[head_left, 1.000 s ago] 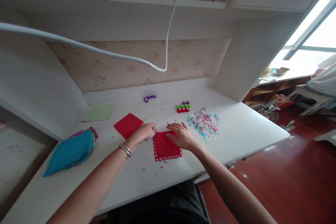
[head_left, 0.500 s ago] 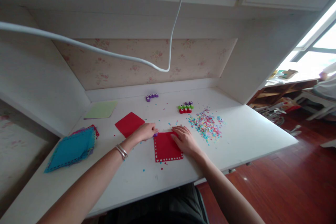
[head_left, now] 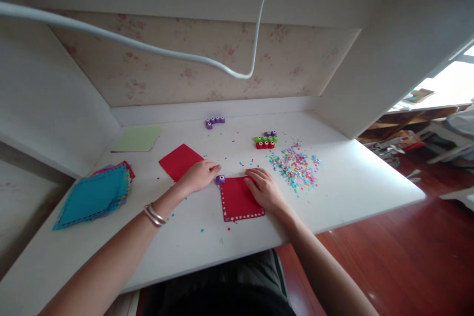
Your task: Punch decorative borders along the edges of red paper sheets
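One rounded purple plastic punch (head_left: 220,180) risked skewing if the square red paper (head_left: 237,199) slid under the open right hand (head_left: 265,190); the left hand's (head_left: 201,175) grip I couldn't tell.

Matt red sheet (head_left: 239,198), plastic punch (head_left: 220,180)

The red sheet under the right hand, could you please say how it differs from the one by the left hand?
The right sheet lies roughly square to the desk; the left sheet is turned like a diamond. Small holes line the right sheet's left and near edges; the left sheet's far edges look plain. A purple punch sits at the right sheet's far-left corner, none at the left sheet's visible corners. Both are red.
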### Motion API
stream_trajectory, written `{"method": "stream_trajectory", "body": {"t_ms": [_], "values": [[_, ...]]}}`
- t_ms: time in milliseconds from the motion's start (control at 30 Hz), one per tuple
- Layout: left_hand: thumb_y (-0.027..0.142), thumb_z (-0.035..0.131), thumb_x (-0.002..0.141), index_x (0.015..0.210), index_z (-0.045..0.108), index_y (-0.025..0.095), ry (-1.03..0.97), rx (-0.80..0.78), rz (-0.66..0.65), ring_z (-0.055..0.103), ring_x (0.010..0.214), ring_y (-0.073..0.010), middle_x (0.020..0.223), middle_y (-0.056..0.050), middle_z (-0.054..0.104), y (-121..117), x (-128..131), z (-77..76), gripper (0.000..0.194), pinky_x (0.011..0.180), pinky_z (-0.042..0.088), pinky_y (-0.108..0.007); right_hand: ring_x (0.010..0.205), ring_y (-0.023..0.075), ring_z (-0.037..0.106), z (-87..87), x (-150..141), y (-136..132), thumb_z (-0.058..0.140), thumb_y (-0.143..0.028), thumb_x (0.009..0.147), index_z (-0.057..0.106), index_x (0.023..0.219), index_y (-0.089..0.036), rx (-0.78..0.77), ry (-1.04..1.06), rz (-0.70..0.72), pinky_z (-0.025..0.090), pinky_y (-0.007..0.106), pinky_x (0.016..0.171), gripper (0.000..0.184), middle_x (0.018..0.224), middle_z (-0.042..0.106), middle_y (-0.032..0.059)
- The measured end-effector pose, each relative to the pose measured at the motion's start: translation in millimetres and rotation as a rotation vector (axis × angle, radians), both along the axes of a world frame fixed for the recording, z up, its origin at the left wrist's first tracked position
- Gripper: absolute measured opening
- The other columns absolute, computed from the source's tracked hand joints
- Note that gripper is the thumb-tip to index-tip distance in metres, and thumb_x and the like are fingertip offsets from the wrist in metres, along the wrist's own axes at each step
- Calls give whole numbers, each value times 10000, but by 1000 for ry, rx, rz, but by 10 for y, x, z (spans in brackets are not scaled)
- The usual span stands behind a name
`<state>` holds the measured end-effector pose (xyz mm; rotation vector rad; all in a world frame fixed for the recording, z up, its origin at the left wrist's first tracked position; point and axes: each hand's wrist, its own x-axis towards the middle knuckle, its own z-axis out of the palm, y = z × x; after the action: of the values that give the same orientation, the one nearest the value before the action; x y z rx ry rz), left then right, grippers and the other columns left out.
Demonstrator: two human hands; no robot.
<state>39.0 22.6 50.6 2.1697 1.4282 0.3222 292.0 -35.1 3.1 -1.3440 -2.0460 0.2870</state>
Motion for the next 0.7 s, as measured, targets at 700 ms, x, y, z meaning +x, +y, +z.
{"method": "stream_trajectory", "body": {"t_ms": [700], "values": [[320, 668, 859, 998, 691, 220, -178, 203, -1, 595, 965, -226, 1039, -52, 664, -247, -159, -373, 173, 883, 443, -318, 987, 172, 665, 582, -600, 452, 531, -187, 899, 662, 1109, -234, -250, -222, 412, 514, 291, 870, 252, 1087, 703, 44]]}}
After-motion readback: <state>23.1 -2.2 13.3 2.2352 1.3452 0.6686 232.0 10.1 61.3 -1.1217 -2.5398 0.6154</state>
